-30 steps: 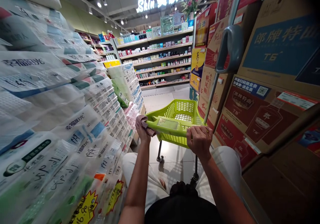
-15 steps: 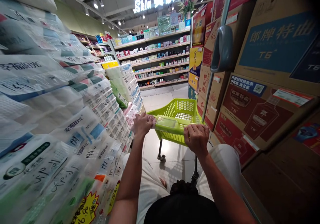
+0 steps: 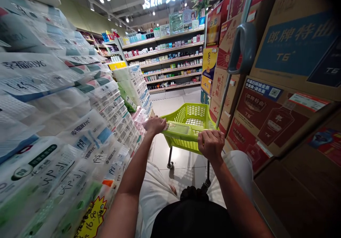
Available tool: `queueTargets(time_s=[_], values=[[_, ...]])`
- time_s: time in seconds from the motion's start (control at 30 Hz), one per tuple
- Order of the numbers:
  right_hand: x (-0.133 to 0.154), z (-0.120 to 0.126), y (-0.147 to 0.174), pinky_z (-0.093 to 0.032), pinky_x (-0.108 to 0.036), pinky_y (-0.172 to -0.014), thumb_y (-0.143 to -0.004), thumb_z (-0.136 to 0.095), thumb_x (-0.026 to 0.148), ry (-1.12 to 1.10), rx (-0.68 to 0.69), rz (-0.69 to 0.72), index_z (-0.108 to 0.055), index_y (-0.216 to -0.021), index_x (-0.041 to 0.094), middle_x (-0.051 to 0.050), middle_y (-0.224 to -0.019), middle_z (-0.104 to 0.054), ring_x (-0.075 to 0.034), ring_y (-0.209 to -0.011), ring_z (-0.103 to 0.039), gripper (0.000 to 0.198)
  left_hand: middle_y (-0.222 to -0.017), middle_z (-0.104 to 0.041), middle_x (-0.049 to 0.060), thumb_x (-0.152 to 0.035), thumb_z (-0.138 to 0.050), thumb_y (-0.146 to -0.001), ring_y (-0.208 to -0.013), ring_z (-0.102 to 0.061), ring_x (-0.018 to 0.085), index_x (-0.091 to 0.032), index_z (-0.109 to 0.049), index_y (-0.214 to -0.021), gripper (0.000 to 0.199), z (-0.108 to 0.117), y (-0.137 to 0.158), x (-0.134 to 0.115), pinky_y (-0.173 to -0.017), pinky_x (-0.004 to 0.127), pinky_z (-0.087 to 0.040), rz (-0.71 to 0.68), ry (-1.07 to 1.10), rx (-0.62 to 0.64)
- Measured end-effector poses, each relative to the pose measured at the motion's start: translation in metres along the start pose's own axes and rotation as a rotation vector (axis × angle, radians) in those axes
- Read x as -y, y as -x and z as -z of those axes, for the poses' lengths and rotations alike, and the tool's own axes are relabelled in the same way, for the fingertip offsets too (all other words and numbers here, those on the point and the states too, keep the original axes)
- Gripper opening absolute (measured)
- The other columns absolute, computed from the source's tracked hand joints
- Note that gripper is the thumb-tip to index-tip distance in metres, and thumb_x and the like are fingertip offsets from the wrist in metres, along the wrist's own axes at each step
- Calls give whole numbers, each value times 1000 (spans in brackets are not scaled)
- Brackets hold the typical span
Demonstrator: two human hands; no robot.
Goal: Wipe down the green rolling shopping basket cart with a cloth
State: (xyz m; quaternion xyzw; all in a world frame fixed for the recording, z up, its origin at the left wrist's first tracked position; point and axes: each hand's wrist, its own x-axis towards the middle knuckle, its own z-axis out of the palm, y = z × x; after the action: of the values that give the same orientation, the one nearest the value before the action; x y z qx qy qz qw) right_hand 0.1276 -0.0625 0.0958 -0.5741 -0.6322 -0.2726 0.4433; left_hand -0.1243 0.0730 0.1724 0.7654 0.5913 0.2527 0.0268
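Note:
A lime-green shopping cart [image 3: 195, 111] stands in front of me, its slotted plastic basket holding nothing that I can see. Around the left end of its handle [image 3: 178, 128] my left hand [image 3: 155, 125] is closed. My right hand [image 3: 211, 144] grips the other end, knuckles up. Below the basket, dark legs run down to castors [image 3: 170, 165] on the tiled floor. A grey metal pole with a blue-grey plastic loop [image 3: 243, 49] rises at the right, just beyond my right hand.
Stacked tissue packs [image 3: 103, 99] with handwritten prices line the left side, close to my left forearm. Piled liquor cartons [image 3: 269, 115] form the right side. Ahead, past pale floor tiles [image 3: 170, 102], stands a shelf of small boxed goods [image 3: 173, 55] beneath a lit sign.
Both hands keep their hold on the handle. The view has shifted slightly, and my left forearm now reaches in from farther left. The cart sits almost the same in view.

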Motion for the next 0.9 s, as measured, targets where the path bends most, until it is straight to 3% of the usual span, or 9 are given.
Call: queueTargets(time_s=[0.1,0.2,0.33,0.43,0.53,0.63,0.7,0.77,0.9], values=[[0,0,0,-32,-39,-91,-100,-53,26,0,-9,0,-59,-76,22,-3,-79,-72,-21,-83,-55,25,-86,-74,11,-34,-40,-99,-100,-61,29,-21,-68,-66,45,-15,20,1,-101,47,-37,-22,-53,-275],[-1,1,-1,-32,-40,-92,-101,-50,26,-26,-1,9,-60,-78,22,-4,-83,-73,-21,-84,-56,25,-97,-73,11,-32,-40,-100,-108,-56,32,-21,-72,-81,39,-38,42,-3,-102,51,-35,56,-13,-532],[-4,2,0,-33,-41,-93,-102,-46,27,-66,14,4,-60,-79,22,-5,-84,-73,-22,-85,-56,27,-105,-68,13,-38,-41,-103,-111,-51,33,-21,-71,-88,38,-61,65,-24,-102,51,-37,108,65,-690],[-7,0,1,-32,-42,-93,-103,-43,29,-84,35,0,-60,-81,23,-5,-86,-73,-23,-86,-56,28,-110,-68,12,-43,-44,-104,-112,-52,33,-22,-72,-97,35,-57,66,-49,-103,51,-37,14,42,-582],[-9,-2,2,-32,-42,-94,-103,-40,30,-116,55,8,-62,-85,22,-6,-90,-74,-23,-88,-56,29,-114,-70,10,-47,-44,-104,-113,-54,34,-25,-73,-106,37,-40,47,-70,-103,54,-38,-63,-41,-335],[-9,-4,3,-32,-43,-96,-104,-38,31,-168,68,9,-64,-89,22,-6,-97,-75,-23,-91,-57,31,-117,-71,10,-51,-44,-103,-113,-55,35,-26,-74,-106,39,-26,24,-80,-100,56,-40,-38,-87,-81],[-8,-4,4,-31,-44,-97,-104,-37,31,-213,80,-7,-66,-93,23,-6,-102,-76,-24,-94,-59,32,-116,-72,10,-51,-45,-102,-111,-56,34,-25,-74,-102,39,-23,14,-83,-99,55,-41,-25,-104,3],[-8,-5,5,-32,-44,-99,-105,-34,32,-265,66,-39,-68,-100,23,-6,-108,-76,-24,-98,-60,35,-114,-72,9,-50,-45,-102,-109,-56,33,-25,-74,-98,39,-25,15,-85,-99,54,-41,-55,-115,-21],[-8,-6,9,-35,-45,-100,-107,-23,38,-385,-7,-114,-65,-120,23,-9,-121,-72,-26,-108,-61,46,-110,-73,8,-46,-47,-104,-110,-55,31,-26,-74,-100,33,-42,42,-90,-103,53,-37,-114,-59,-321]])
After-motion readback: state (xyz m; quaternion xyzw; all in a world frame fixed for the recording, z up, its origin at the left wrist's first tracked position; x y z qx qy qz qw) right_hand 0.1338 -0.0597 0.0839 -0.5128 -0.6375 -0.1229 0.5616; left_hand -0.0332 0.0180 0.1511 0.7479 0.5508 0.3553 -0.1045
